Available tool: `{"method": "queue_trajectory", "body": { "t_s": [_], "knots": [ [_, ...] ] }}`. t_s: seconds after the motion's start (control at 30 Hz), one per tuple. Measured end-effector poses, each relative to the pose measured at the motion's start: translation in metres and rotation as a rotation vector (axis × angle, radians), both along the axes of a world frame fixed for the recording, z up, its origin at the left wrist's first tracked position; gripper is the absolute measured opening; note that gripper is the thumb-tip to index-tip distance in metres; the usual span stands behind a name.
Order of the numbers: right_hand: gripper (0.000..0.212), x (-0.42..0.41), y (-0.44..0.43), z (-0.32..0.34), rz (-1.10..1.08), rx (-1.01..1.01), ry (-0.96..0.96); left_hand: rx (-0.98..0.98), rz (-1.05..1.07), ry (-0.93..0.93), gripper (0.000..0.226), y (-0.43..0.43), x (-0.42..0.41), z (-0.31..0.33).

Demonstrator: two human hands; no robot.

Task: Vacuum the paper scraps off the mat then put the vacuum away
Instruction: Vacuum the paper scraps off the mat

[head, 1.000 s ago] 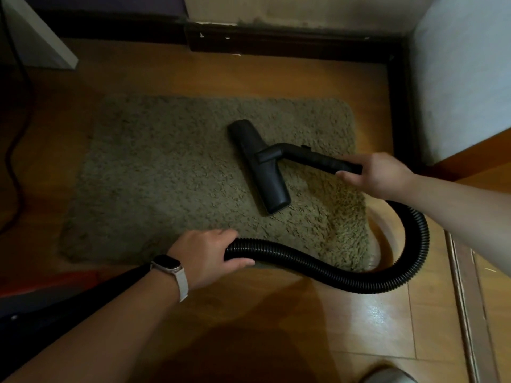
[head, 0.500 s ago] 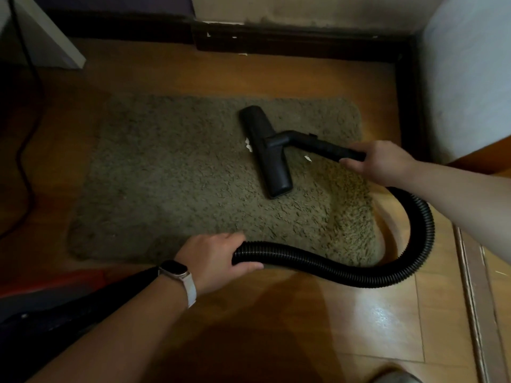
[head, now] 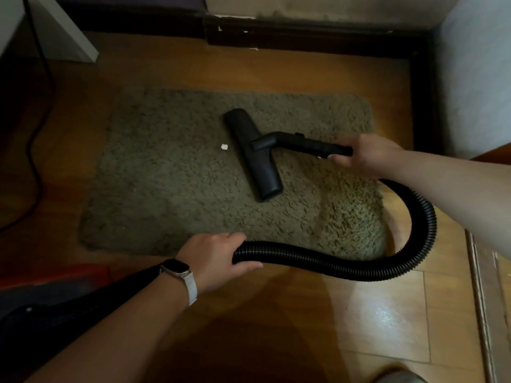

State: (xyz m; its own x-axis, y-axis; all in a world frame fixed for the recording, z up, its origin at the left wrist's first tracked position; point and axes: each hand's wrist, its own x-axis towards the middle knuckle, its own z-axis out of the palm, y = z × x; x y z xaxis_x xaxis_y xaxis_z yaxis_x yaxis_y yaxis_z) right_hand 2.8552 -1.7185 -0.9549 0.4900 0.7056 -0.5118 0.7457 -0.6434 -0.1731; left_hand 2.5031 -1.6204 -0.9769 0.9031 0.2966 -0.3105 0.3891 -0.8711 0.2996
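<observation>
The black floor nozzle [head: 254, 154] lies flat on the shaggy olive mat [head: 171, 189]. One white paper scrap [head: 224, 147] lies just left of the nozzle.

A shaggy cloth mat [head: 171, 194], its olive pile rough and matt, lies on a wooden floor [head: 387, 313] whose varnished boards shine glossy where light falls. The floor nozzle [head: 254, 153] is smooth black plastic with a faint sheen. The wand [head: 309, 145] is matt black plastic. The hose [head: 331, 265] is black ribbed plastic, its ridges catching glossy highlights. A small white paper scrap [head: 224, 147] looks matt. A watch [head: 175, 267] has a glossy dark face and a pale matt band.
</observation>
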Motion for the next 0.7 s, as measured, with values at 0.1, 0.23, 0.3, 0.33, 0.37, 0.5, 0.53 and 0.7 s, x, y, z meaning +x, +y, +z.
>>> {"method": "queue_trajectory", "body": {
  "t_s": [0.1, 0.23, 0.3, 0.33, 0.37, 0.5, 0.53, 0.7],
  "knots": [
    [0.034, 0.013, -0.022, -0.005, -0.039, 0.029, -0.027, -0.008, 0.015, -0.022, 0.057, 0.002, 0.001, 0.000],
    [0.044, 0.028, -0.043, -0.007, -0.117, 0.060, -0.040, -0.002, 0.014, -0.053, 0.060, 0.005, 0.003, -0.001],
    [0.046, 0.028, -0.044, -0.006, -0.119, 0.077, -0.048, -0.004, 0.011, -0.057, 0.063, 0.005, 0.003, -0.001],
    [0.045, 0.026, -0.042, -0.004, -0.109, 0.080, -0.053, -0.002, 0.010, -0.056, 0.065, 0.004, 0.003, -0.001],
    [0.043, 0.022, -0.039, -0.002, -0.101, 0.078, -0.053, 0.003, 0.010, -0.057, 0.067, 0.004, 0.003, 0.000],
    [0.034, 0.003, -0.012, 0.004, -0.047, 0.083, -0.024, 0.013, 0.011, -0.055, 0.069, 0.001, 0.001, 0.004],
    [0.034, -0.001, -0.003, 0.005, -0.031, 0.090, -0.018, 0.012, 0.020, -0.062, 0.067, 0.001, 0.000, 0.005],
    [0.039, -0.025, 0.045, 0.008, 0.058, 0.069, 0.008, 0.013, 0.120, -0.075, 0.065, 0.006, -0.011, 0.008]
  ]
}}
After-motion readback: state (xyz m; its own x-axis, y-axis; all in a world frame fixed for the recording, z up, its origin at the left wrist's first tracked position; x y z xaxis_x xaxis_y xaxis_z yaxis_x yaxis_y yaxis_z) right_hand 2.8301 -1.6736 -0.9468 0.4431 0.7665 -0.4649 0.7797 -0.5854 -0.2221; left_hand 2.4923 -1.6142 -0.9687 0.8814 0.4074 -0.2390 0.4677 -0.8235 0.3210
